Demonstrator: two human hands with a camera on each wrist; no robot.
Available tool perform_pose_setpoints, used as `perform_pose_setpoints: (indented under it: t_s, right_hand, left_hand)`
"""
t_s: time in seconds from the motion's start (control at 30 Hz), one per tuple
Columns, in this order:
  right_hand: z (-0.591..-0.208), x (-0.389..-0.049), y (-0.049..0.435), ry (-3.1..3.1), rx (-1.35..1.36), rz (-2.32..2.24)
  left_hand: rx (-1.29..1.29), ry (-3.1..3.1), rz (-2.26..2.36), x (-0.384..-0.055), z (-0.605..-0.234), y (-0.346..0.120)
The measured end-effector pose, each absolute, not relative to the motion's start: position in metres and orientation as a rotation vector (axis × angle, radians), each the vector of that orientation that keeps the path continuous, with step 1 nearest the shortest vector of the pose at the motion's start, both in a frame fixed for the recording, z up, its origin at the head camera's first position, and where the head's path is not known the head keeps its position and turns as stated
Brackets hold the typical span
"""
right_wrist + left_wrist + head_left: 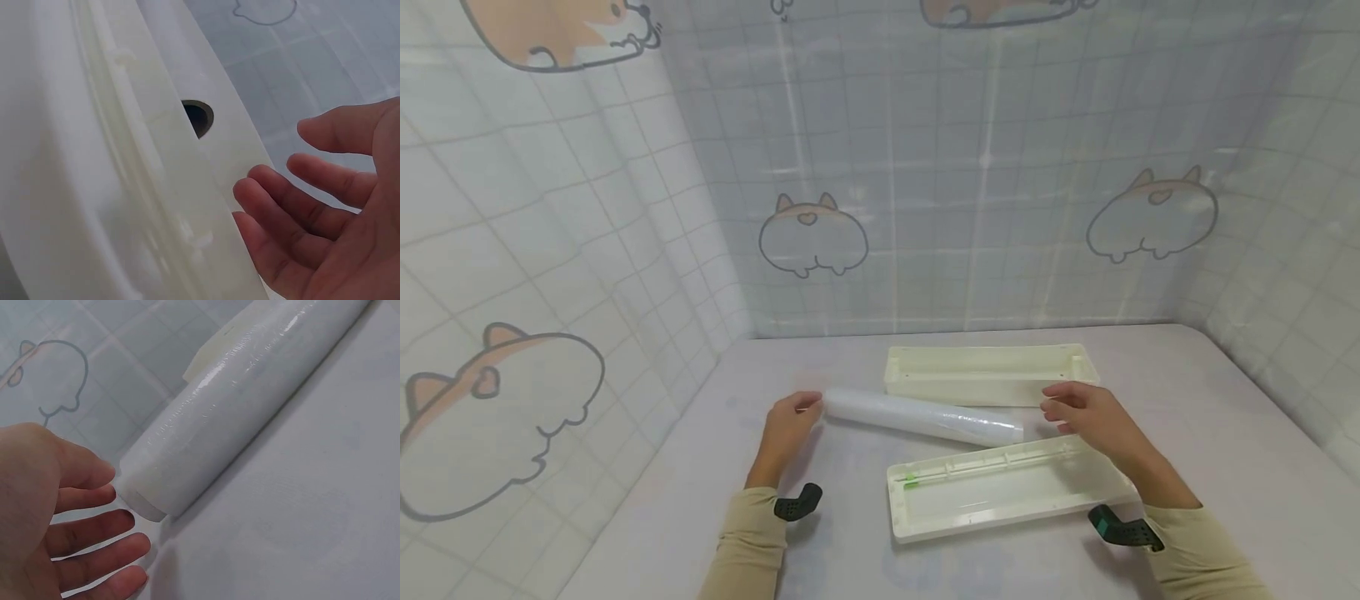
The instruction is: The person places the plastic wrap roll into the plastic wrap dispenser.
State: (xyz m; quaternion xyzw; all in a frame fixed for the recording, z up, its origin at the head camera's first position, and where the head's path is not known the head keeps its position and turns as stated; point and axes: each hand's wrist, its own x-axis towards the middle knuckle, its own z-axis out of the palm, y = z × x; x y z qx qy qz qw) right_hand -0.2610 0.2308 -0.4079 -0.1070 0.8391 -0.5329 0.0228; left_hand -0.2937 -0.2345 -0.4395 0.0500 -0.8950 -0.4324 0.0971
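Note:
A roll of clear plastic wrap lies on the table, slanting down to the right. At its left end is my left hand, fingers loosely extended; in the left wrist view the thumb and fingers of that hand grip nothing. My right hand hovers between two cream plastic trays, its fingers relaxed and holding nothing. Nearer me sits the shallow tray, which has a rail with a green slider. The deeper tray stands behind the roll. In the right wrist view the roll's dark core hole shows.
A pale cloth covers the table. Cloth walls with a grid and cartoon dogs close off the back and both sides. Black wrist devices sit at both sleeves.

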Motion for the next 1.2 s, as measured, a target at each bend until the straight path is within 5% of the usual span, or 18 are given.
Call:
perform_pose_setpoints:
  t_s: [1.2]
  right_hand:
    - [-0.404, -0.251, 0.19, 2.826, -0.674, -1.111]
  left_hand:
    - [0.152, -2.705, -1.343, -0.295, -0.445, -0.23]
